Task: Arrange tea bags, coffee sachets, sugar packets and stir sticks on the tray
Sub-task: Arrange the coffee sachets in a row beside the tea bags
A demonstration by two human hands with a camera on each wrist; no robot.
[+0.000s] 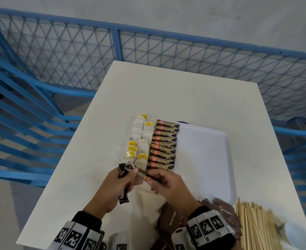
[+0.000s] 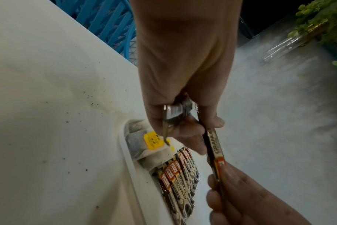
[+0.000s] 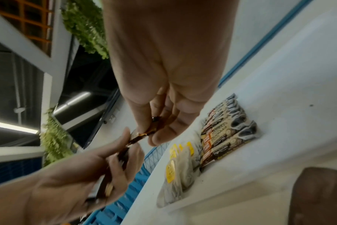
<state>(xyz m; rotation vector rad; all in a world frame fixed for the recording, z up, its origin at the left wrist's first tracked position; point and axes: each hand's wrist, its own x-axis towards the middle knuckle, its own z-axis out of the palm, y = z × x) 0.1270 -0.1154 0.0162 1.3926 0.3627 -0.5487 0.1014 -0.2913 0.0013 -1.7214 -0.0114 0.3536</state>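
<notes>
Head view: left hand (image 1: 118,183) is gripping spare coffee sachets (image 1: 123,184); right hand (image 1: 168,184) is pinching one sachet (image 1: 145,176) above the tray (image 1: 204,159), where tea bags (image 1: 139,141) are lying beside a sachet column (image 1: 164,145); left-wrist view: the sachet is spanning both hands; right-wrist view: the column's near end is probably awaiting it, laid parallel.

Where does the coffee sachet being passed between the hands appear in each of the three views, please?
Head: coffee sachet, lower centre, between both hands.
Left wrist: right of centre, running downward.
Right wrist: centre, mostly hidden by fingers.
Shared landmark: row of coffee sachets on the tray.
</notes>
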